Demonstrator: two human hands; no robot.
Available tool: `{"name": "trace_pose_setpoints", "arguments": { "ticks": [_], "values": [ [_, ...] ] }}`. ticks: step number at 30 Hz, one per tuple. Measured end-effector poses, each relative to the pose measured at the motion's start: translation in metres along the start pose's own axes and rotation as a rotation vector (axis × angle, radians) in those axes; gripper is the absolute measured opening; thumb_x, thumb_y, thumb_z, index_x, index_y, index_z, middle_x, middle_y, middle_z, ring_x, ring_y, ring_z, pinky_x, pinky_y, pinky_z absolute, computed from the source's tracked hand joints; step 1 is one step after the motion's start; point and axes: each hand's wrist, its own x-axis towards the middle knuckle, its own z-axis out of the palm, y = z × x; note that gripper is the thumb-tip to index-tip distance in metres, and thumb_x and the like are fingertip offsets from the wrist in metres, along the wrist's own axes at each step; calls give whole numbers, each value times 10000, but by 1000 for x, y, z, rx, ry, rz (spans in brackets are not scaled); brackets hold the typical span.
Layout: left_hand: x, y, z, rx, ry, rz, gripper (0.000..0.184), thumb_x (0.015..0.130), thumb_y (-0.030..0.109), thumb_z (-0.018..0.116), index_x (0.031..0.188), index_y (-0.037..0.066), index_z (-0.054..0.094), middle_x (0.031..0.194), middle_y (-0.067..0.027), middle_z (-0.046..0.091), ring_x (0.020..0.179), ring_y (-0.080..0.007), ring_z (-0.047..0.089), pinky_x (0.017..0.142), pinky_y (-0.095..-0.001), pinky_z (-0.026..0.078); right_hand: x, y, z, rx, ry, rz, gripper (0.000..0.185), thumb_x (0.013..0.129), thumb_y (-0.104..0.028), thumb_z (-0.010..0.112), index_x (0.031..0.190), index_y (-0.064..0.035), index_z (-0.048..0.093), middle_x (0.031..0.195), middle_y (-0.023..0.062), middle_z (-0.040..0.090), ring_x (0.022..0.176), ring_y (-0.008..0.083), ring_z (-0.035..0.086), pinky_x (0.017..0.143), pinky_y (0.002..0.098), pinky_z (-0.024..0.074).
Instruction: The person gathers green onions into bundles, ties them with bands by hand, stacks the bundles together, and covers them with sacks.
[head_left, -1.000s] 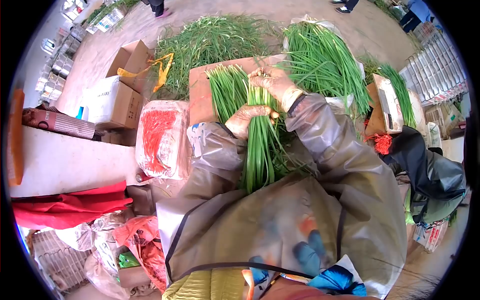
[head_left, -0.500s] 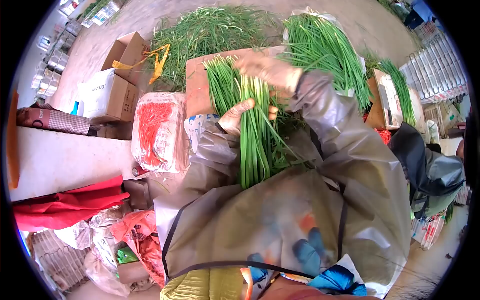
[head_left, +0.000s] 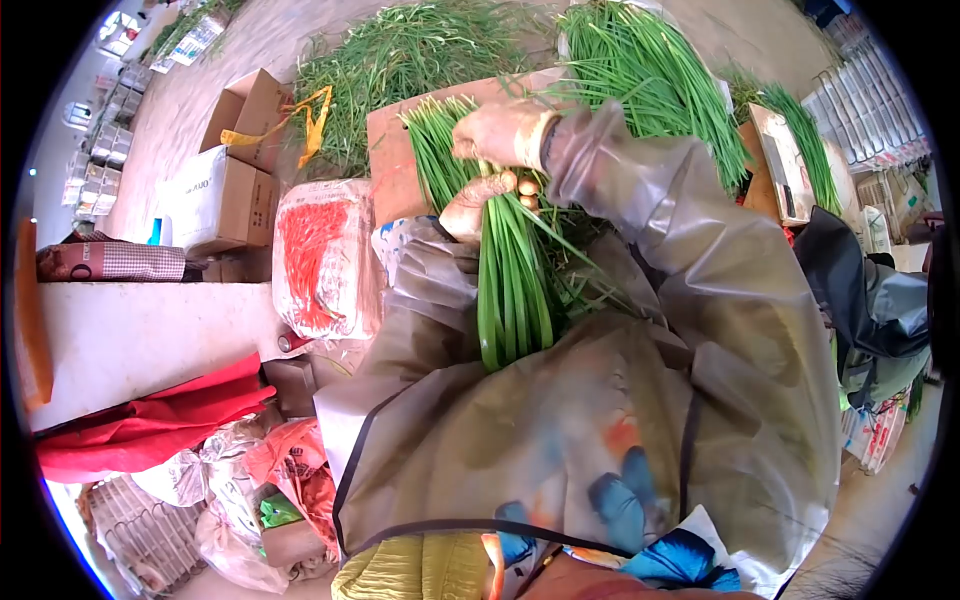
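My left hand is wrapped round a bunch of garlic chives, whose long green leaves hang down toward my lap. Just above it my right hand is closed at the pale stem ends of the bunch, its fingers curled and partly hidden. More chives lie on the cardboard-coloured board beside my hands, their cut ends pointing away from me.
A loose heap of green leaves lies beyond the board, with a large pile of chives to its right. Left of me are a wrapped pack with red ties, cardboard boxes and a white table.
My right hand was flat and blurred over the stem ends; now its fingers are curled at them. My left hand still grips the bunch, and the view has shifted slightly.
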Motion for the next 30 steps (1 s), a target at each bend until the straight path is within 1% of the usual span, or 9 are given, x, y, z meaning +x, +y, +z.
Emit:
{"name": "trace_pose_setpoints", "arguments": {
  "ticks": [2,4,5,7,12,18,26,28,30],
  "values": [
    [1,9,-6,48,51,-77,321,787,194,640,1041,29,535,852,-66,565,792,-179,528,768,-346,436,18,10,-2,-110,28,-19,270,867,-310,444,977,-125,607,895,138,627,849,315,598,840,423,434],
    [-12,8,27,232,68,66,403,793,166,630,1135,10,484,832,-72,561,771,-173,531,758,-341,440,32,28,-25,-214,88,346,273,849,-303,445,986,-129,604,897,115,633,846,299,598,802,380,446],
    [-17,11,24,218,-7,139,510,781,99,627,1233,-12,416,900,-104,603,742,-214,598,717,-383,493,28,57,-19,-178,369,280,271,853,-303,440,988,-132,601,872,105,632,834,286,598,764,382,447],
    [-48,45,54,687,175,511,375,748,66,622,1098,8,499,886,-97,610,690,-217,601,696,-401,498,10,73,-27,14,487,345,241,858,-283,453,989,-138,594,945,109,611,871,254,587,757,375,444],
    [-117,127,65,392,-72,1170,177,810,127,599,971,149,528,864,-1,556,894,-191,519,937,-434,347,-33,128,20,113,386,362,245,797,-314,532,860,-84,589,788,146,600,713,327,562,636,403,440],
    [-175,149,52,451,-214,1267,131,812,121,602,935,154,571,856,28,596,896,-159,529,953,-430,322,-96,148,72,566,221,605,227,789,-185,570,960,-37,597,785,66,608,594,155,534,573,289,450],
    [-146,117,87,544,-381,1195,204,783,115,637,930,188,516,810,69,539,859,-102,500,938,-370,283,-132,137,36,977,486,518,142,871,-110,518,962,-63,617,762,-6,578,539,45,454,470,182,377],
    [-125,103,93,480,-308,1210,243,779,102,630,953,192,487,838,52,532,874,-126,500,952,-395,282,-124,101,13,1025,523,501,145,879,-88,512,977,-58,614,774,-15,567,558,33,450,481,166,363],
    [-108,102,82,362,-28,1152,216,795,113,609,980,158,506,848,29,542,877,-157,508,938,-426,317,-115,67,0,1138,558,207,149,867,-112,539,973,-42,616,771,-14,554,623,42,458,537,161,373]
  ]
}}
